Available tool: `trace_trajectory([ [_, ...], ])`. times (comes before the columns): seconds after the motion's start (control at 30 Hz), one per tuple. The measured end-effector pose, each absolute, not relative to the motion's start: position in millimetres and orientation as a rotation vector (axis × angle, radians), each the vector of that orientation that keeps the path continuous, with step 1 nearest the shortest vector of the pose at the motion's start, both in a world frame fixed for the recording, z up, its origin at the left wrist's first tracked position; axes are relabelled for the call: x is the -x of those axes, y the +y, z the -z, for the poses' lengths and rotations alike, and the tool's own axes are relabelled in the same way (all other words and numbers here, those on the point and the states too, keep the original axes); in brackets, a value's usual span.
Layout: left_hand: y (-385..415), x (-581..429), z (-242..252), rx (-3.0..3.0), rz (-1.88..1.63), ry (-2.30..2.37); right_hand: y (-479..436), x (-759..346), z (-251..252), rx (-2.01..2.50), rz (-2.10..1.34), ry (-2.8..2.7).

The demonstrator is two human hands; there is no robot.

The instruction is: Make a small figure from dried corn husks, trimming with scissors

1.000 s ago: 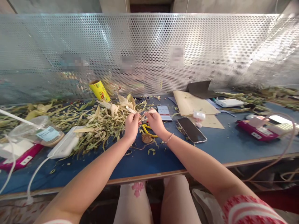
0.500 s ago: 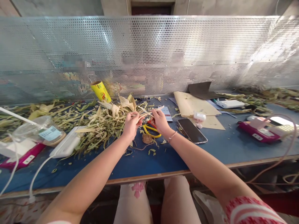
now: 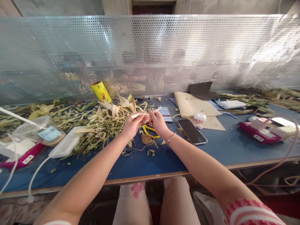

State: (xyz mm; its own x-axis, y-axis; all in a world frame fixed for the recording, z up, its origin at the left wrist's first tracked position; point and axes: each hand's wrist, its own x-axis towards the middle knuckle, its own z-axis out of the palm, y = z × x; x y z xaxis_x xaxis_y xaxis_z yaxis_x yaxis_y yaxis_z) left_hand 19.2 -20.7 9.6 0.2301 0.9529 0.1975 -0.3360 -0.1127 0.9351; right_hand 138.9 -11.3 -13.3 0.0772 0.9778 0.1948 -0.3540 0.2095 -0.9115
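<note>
Pale strip [image 3: 138, 114]: middle hidden by the fingers of left hand [image 3: 133, 125] and right hand [image 3: 158, 124]; could not tell whether one piece or several. Yellow handles [image 3: 152, 135] showed below; their far end was lost behind the hands. Right hand covered part of the card [image 3: 167, 115]; its print was too small to read, as was that on the cup label [image 3: 49, 134]. Shapes behind the perforated screen [image 3: 150, 40] were blurred. Left picture edge cut off the straw [image 3: 18, 117] and left magenta power strip [image 3: 24, 159]; bottom edge cut the red-patterned sleeve [image 3: 253, 212].
</note>
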Motion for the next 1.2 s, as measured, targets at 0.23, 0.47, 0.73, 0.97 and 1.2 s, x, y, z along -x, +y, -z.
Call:
trace_trajectory([
  [0.23,-15,-17,-2,-1.384,-1.295,0.801,-12,-137,15,0.875,-1.108,-1.088],
  [0.47,-14,-18,0,-1.361,-1.186,0.956,-8,-140,15,0.946,-1.002,-1.217],
  [0.73,-11,-16,-5,-1.182,-1.377,1.022,-11,-141,16,0.89,-1.005,-1.37],
  [0.97,-8,-13,-6,-1.073,-1.376,1.017,-13,-146,15,0.955,-0.465,-1.548],
  [1.2,-9,-14,-2,-1.361,-1.372,1.038,-16,-158,6,0.852,-0.265,-1.745],
])
